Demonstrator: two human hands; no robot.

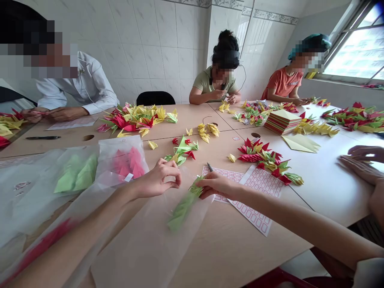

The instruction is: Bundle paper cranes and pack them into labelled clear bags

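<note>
My left hand [163, 177] is curled, thumb and fingertips brought together at the upper left corner of a frosted plastic bag [150, 240], whose thin edge is faint there. In my right hand [217, 185] is a bundle of folded green paper cranes [198, 186], gripped at the mouth of the same bag. More green folded paper [180, 214] shows blurred through the plastic, below the fingers. Just beyond both hands lies a small pile of green and red paper cranes [181, 150]. A pen [209, 167] and printed label sheets [259, 200] lie beside my right hand.
Filled bags with green [76, 172] and pink folded paper [129, 162] lie at the left. Piles of cranes [135, 116] and a stack of coloured paper [282, 121] stand farther back. Several people sit around the table; another person's hands [364, 160] rest at the right.
</note>
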